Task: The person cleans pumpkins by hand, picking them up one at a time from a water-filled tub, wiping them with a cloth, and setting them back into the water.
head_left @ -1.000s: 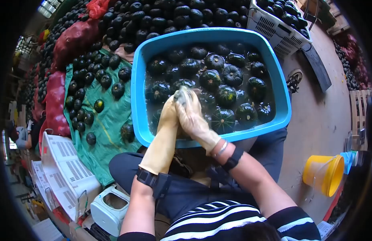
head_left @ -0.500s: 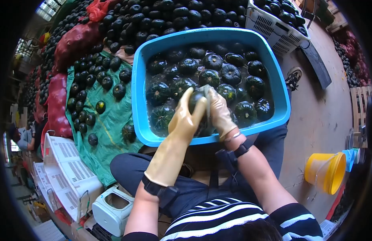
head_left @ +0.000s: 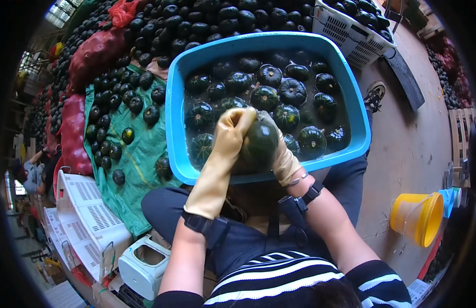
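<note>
A dark green pumpkin (head_left: pixel 261 145) is held up over the near side of a blue tub (head_left: pixel 174 123), close to its rim. My left hand (head_left: pixel 231 134), in a cream rubber glove, has its fingers bent against the pumpkin's upper left. On the other side my right hand (head_left: pixel 284 158), also gloved, grips the pumpkin, its fingers partly hidden behind it. Something greyish shows by the right fingertips. Murky water fills the tub, where many wet green pumpkins (head_left: pixel 292 92) float.
Loose pumpkins lie on a green tarp (head_left: pixel 140 154) at left, beside red mesh sacks (head_left: pixel 75 133). A pumpkin heap (head_left: pixel 207 20) and a filled white crate (head_left: pixel 346 33) stand behind the tub. White crates (head_left: pixel 89 220), a stool (head_left: pixel 143 267) and a yellow bucket (head_left: pixel 415 218) are nearer.
The pumpkin has been raised and turned, showing larger between my hands. My left fingers went from spread around it to bent at its top; my right hand shifted slightly lower.
</note>
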`<state>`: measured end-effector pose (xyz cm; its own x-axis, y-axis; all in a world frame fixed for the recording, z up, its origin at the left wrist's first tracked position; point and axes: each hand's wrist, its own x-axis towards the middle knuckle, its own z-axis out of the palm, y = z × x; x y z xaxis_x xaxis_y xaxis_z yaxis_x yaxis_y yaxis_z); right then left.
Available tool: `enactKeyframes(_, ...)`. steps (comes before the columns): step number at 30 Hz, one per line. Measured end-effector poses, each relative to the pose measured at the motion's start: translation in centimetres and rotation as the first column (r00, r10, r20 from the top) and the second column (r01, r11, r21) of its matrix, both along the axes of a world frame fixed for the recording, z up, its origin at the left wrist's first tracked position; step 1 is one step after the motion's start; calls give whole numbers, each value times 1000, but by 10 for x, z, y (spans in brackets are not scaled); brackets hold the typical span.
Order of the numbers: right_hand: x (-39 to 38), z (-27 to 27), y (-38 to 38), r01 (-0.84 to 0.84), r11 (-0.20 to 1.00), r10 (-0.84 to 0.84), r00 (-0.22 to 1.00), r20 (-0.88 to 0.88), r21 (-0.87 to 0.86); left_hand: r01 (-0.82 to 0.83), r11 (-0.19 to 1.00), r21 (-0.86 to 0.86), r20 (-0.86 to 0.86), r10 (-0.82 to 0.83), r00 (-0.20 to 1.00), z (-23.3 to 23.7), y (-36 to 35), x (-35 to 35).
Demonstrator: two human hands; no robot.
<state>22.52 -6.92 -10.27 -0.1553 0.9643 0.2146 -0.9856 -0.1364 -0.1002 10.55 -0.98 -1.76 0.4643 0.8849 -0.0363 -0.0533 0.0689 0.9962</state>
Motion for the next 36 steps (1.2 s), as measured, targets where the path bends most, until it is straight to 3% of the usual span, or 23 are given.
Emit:
enactKeyframes(1, 2, 42, -13, 21, 917, 26, 993, 112, -398, -73, 983, 167, -191, 105, 976, 0, 5, -1)
enactKeyframes(3, -4, 90, -18, 281, 741, -88, 941, 326, -610, -29, 997, 76, -263, 48, 964, -10, 6, -7)
enactKeyframes(5, 5, 48, -11, 464, 701, -185, 852, 490, -541, 159, 897, 412, -514, 84, 854, 34, -29, -6)
enactKeyframes(6, 10, 35, -11, 558, 678, -171, 753, 636, -478, 236, 944, 232, -723, 5, 691, 49, -43, -3)
enactKeyframes(7, 19, 12, -5, 668, 661, -63, 503, 862, -342, 48, 989, 141, -408, 14, 913, 11, -44, 0)
enactKeyframes(9, 14, -14, 0, 761, 639, -209, 35, 977, 109, 129, 816, -563, 229, 4, 974, 25, -27, -13)
enactKeyframes(10, -1, 37, -3, 783, 601, -97, 270, 958, -160, 186, 698, -691, 347, 95, 933, 16, -21, -19)
enactKeyframes(11, -14, 22, 3, 865, 502, -213, 118, 970, 5, 180, 703, -688, 348, 102, 932, 3, -21, -20)
enactKeyframes(13, -34, 42, 0, 712, 599, -282, -242, 929, 367, -33, 995, -93, 221, 53, 974, -12, -21, -16)
enactKeyframes(14, -38, 32, 2, 630, 553, -169, -557, 813, 546, -68, 894, -443, 239, 191, 952, -14, -18, -15)
enactKeyframes(15, -36, 29, 0, 633, 551, -163, -557, 814, 543, -64, 892, -447, 237, 187, 953, -15, -20, -18)
enactKeyframes(17, -16, 22, 3, 122, 651, -272, -884, 381, 749, 33, 917, -398, 199, 51, 979, -14, -20, -27)
enactKeyframes(19, 4, 77, 2, 462, 887, 129, -271, 954, 11, 52, 906, -420, 191, 32, 981, 1, -31, -30)
enactKeyframes(21, 10, 62, 6, 421, 907, 125, -344, 931, 34, 159, 773, -614, 285, 29, 958, -16, -19, -45)
enactKeyframes(23, 19, 57, -5, 334, 939, 196, -316, 928, -84, -81, 772, -631, 219, 277, 936, 17, 3, -77)
enactKeyframes(26, 21, 78, -27, 220, 974, 119, -270, 956, -59, -322, 748, -580, 573, 656, 491, 54, 71, -127)
enactKeyframes(27, 17, 69, -27, 198, 980, 84, -320, 944, -20, -437, 727, -529, 568, 686, 454, 66, 77, -130)
enactKeyframes(28, 12, 63, -28, 121, 974, -84, -590, 803, 190, -402, 860, -315, 353, 499, 791, 60, 75, -126)
enactKeyframes(30, 2, 70, -33, 12, 892, -193, -894, 405, 452, 33, 993, -117, -231, -59, 971, 19, 74, -116)
enactKeyframes(31, 5, 74, -32, 29, 874, -160, -926, 342, 486, 299, 935, 191, -874, 23, 485, 29, 48, -90)
enactKeyframes(32, 9, 85, -33, 107, 902, -79, -911, 405, 417, 414, 910, -14, -986, -83, 147, 34, 32, -73)
enactKeyframes(34, 16, 90, -34, 199, 934, 30, -871, 490, 297, 555, 829, -64, -982, 46, -181, -4, 15, -64)
enactKeyframes(36, 11, 84, -34, 127, 983, 38, -846, 532, 131, 563, 807, -179, -969, -46, -243, -32, 36, -59)
